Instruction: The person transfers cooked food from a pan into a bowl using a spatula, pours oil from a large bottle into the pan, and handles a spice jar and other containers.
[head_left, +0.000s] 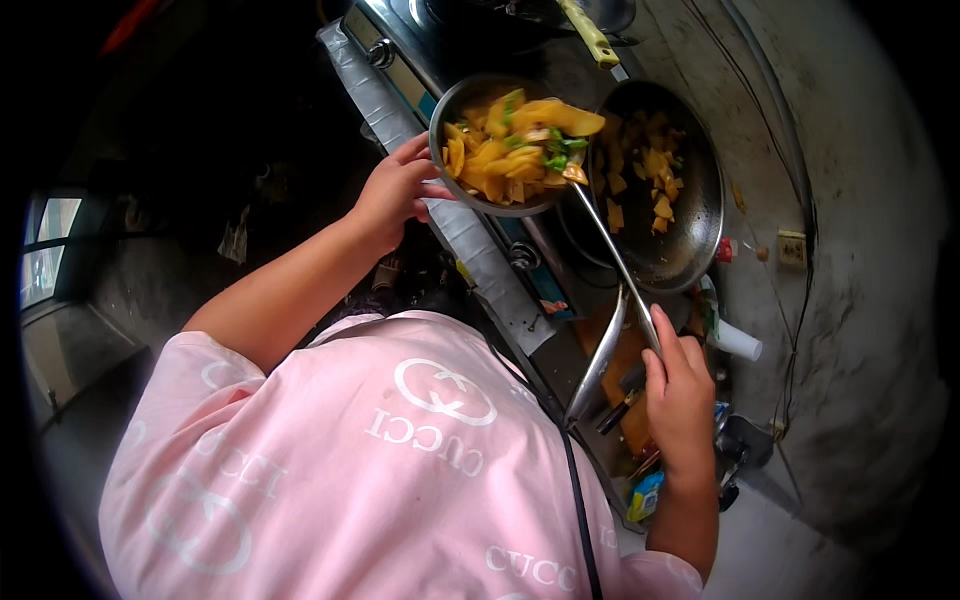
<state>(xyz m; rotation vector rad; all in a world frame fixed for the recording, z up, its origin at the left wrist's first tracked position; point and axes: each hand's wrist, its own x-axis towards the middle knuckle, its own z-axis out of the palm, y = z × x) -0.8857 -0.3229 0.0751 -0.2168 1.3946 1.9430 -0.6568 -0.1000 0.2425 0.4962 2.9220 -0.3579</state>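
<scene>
My left hand (401, 191) grips the near-left side of a round metal bowl (491, 208). Yellow slices, apparently potato, with bits of green vegetable (517, 154) fill the bowl. In my right hand (679, 390) is the long handle of a metal cooking utensil (611, 244). Its head is at the bowl's right side, mostly hidden by food. To the right, a dark wok (686, 247) holds more slices (660, 180), scattered along its inside. The wok's metal handle (600, 360) points down towards me, just left of my right hand.
A gas stove with a control knob (523, 256) lies beneath the bowl and wok. Beyond it is another pan with a pale yellow handle (590, 34). A wooden board (637, 420), a white cup (739, 341) and a blue packet (645, 496) lie nearby. A wall socket (792, 249) and cables are at right.
</scene>
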